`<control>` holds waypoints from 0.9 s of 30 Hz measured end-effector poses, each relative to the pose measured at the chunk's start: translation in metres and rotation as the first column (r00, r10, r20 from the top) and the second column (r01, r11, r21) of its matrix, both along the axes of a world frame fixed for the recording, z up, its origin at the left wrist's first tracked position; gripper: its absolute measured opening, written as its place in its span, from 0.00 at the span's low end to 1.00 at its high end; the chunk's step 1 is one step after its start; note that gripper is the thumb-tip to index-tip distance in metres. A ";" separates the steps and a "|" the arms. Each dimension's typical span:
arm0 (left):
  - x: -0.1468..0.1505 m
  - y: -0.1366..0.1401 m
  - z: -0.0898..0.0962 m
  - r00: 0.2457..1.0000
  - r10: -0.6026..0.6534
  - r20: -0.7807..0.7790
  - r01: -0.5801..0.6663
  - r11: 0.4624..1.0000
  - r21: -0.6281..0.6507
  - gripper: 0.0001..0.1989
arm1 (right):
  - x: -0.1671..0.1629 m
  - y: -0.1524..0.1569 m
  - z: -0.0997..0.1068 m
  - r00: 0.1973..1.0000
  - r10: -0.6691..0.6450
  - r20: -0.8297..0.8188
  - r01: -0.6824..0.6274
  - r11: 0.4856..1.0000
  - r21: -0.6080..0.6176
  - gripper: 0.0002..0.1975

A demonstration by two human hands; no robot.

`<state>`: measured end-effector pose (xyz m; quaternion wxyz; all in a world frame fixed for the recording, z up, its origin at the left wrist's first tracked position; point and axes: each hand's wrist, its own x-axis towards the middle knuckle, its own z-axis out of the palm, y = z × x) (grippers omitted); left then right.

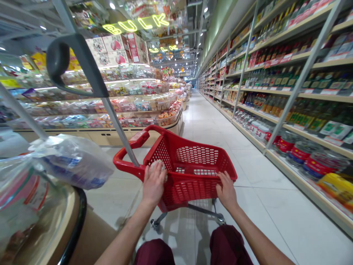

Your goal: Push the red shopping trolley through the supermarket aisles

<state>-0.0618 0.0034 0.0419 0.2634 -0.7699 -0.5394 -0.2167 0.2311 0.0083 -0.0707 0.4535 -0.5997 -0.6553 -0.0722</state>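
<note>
While my left hand point(153, 181) and right hand point(226, 189) clasp the red basket point(190, 167) rim, fingers closed at six o'clock, it seems light, stiff and easily rolled.

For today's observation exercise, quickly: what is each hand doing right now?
Left hand: closed on the red basket cart's rim, a pale bundle under it.
Right hand: resting on the rim; grip cannot be told.

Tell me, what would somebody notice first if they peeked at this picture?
Probably the bright red shopping basket on wheels in the middle of the aisle, with the left hand and the right hand gripping its near rim. Next, the glowing yellow BULK sign high up on the left, above the bins of wrapped sweets. On the right, long shelves of bottles and jars run far down the aisle.
</note>
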 end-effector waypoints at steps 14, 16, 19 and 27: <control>0.021 -0.006 -0.018 0.999 -0.053 0.013 0.053 0.999 0.005 0.14 | 0.004 -0.002 0.002 1.000 -0.011 0.026 0.011 1.000 -0.023 0.21; 0.036 -0.004 -0.025 0.990 -0.140 -0.018 0.140 0.990 -0.012 0.14 | 0.006 -0.002 0.002 0.999 0.004 0.043 -0.002 0.999 -0.035 0.21; 0.024 -0.001 -0.013 0.992 -0.125 0.001 0.125 0.992 -0.015 0.16 | 0.009 -0.001 0.002 0.998 0.012 0.055 -0.009 0.999 -0.043 0.21; 0.032 -0.002 -0.014 0.994 -0.106 0.040 0.106 0.994 -0.004 0.15 | 0.005 -0.004 0.004 0.998 -0.033 0.050 0.036 0.998 -0.052 0.21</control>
